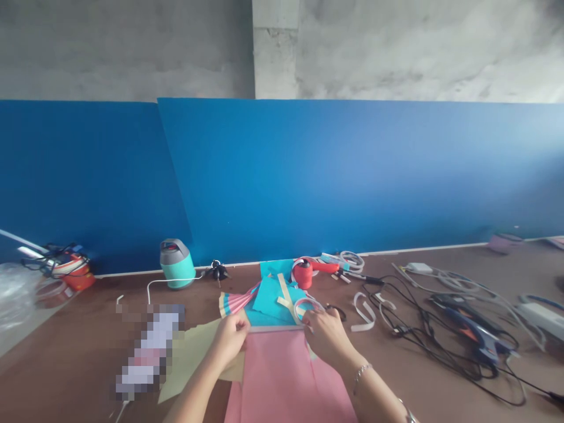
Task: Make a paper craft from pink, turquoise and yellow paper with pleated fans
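Note:
Both my hands are over the top edge of a pink sheet of paper (277,367). A thin white strip of tape (277,329) runs between them along that edge. My left hand (231,335) pinches its left end with curled fingers. My right hand (325,330) is closed at the other end, and a pale tape roll (296,310) shows just behind its fingers. Blue paper (268,302) with cream strips (284,288) on it lies beyond the hands. A fanned, striped paper piece (235,302) is beside my left hand. Pale yellow paper (191,346) extends under my left forearm.
A red tool (304,273) and a curled white strip (363,317) lie past my right hand. Black cables (427,329) and a blue glue gun (478,335) spread rightward. At left are a turquoise container (178,267), keys (217,270) and a blurred-out phone-shaped object (152,346). A blue partition (308,176) stands behind.

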Motion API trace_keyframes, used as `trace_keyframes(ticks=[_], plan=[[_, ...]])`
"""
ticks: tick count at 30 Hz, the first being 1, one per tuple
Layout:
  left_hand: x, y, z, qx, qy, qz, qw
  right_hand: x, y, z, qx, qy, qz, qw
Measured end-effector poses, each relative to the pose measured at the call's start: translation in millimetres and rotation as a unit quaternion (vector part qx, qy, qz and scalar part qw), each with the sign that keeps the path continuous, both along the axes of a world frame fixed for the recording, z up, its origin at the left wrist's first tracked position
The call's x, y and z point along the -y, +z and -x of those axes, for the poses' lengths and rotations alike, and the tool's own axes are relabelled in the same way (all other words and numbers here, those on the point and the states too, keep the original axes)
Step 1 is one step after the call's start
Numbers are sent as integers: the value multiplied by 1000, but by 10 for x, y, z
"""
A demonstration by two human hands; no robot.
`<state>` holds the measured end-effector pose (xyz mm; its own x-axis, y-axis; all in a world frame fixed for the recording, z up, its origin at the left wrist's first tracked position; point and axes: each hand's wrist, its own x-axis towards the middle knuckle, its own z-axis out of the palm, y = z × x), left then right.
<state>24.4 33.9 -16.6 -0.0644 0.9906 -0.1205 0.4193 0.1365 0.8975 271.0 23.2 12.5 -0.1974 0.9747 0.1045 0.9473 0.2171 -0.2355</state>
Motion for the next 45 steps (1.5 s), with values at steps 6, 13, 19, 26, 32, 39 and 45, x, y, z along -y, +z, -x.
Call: trace_keyframes(ticks=[6,13,19,26,32,39,45], plan=[[-5,-24,1,-7,0,-5,1000,9,-13,-13,-14,10,-6,1000],[15,-9,1,-14,-10,-35,999,14,-9,-14,-19,11,-35,999],[79,153,-44,-47,-2,-167,985,28,55,6,-103,-11,-122,987],[215,328,-162,-99,-6,-334,937,-22,19,-53,-193,-30,-174,965],[238,350,-172,-110,4,-359,927,-21,9,-39,-174,-25,-198,964],[330,404,-276,-116,7,-429,896,-12,71,-11,-302,-70,-182,933],[363,394,-391,-167,-17,-477,863,-40,86,27,-365,-140,-173,904]])
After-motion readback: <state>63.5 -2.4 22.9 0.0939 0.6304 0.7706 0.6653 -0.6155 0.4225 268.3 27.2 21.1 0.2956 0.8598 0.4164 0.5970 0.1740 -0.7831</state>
